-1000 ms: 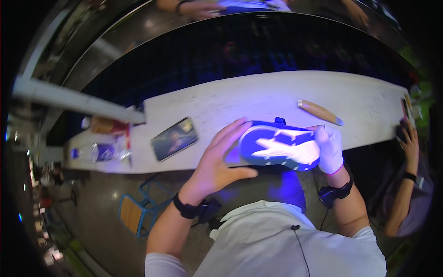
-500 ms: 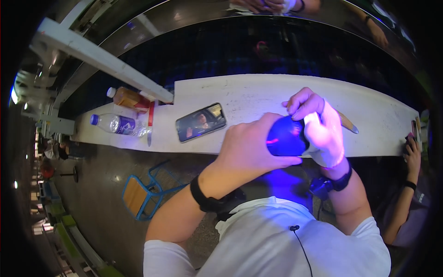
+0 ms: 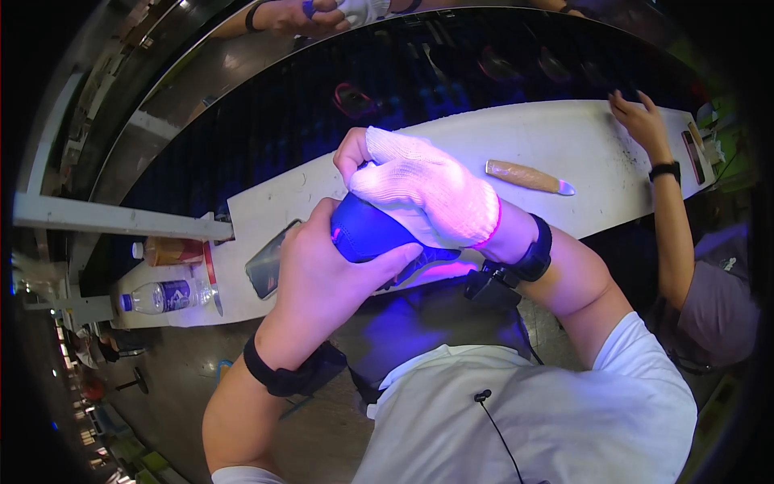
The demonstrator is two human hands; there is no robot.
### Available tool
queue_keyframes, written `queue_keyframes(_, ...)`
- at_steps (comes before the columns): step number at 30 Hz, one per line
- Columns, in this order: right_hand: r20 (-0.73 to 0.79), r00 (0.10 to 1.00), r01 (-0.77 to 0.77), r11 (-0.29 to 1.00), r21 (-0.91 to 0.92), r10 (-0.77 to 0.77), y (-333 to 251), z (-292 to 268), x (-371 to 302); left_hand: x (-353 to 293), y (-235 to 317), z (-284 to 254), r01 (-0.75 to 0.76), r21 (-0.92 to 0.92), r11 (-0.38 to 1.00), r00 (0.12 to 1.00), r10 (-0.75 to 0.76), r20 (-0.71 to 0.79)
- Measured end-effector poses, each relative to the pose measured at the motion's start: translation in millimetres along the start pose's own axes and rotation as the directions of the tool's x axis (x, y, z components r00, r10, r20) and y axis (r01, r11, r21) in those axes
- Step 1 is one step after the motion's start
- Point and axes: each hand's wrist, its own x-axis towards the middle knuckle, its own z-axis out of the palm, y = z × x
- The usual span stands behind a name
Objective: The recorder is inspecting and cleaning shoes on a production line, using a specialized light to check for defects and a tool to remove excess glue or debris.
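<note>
A dark blue, rounded, shoe-like item (image 3: 367, 230) is held in front of me over the bench's near edge. My left hand (image 3: 318, 262), bare, wraps its left and near side, with the thumb pressed along the surface. My right hand (image 3: 423, 185), in a white knit glove with bare fingertips, lies over the far right side, fingers bent down on the top edge. The glove hides much of the item, and the right fingertips are partly covered. Purple light falls on both hands. To the right, a short tool with a tan wrapped handle (image 3: 528, 175) lies on the white bench (image 3: 597, 161).
At left are a phone (image 3: 268, 262), a clear bottle (image 3: 157, 298), an amber bottle (image 3: 169, 250) and a white post (image 3: 121, 218). A dark conveyor (image 3: 274, 133) runs beyond the bench. A co-worker's hand (image 3: 645, 133) is at right; another person's hands (image 3: 322, 14) are across.
Both hands and the blue item have moved left in view, and the right hand now lies across its top, glove back showing. The view has turned. The co-worker's hand at right reaches farther forward.
</note>
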Motion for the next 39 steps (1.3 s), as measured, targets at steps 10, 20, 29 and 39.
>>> queue_keyframes(10, -0.034, 0.957, 0.282, 0.949, -0.137, -0.289, -20.7, -40.1, -56.8, 11.9, 75.8, 30.6, -0.450, 0.500, 0.740, 0.892, 0.352, 0.282)
queue_keyframes(20, 0.231, 0.956, 0.292, 0.653, -0.699, -0.180, -44.8, -11.2, -141.8, -13.5, 63.6, 30.1, -0.857, 0.438, 0.271, 0.488, 0.701, 0.521)
queue_keyframes(29, 0.036, 0.981, 0.115, 0.420, -0.900, -0.192, 35.4, 24.4, -135.3, -100.6, -15.3, -1.5, -0.157, -0.162, 0.974, 0.937, 0.198, 0.287)
queue_keyframes(39, 0.073, 0.991, 0.115, 0.430, -0.896, -0.111, 26.5, 32.7, -115.7, -111.4, -47.1, 30.1, -0.036, -0.349, 0.936, 0.986, -0.022, -0.162)
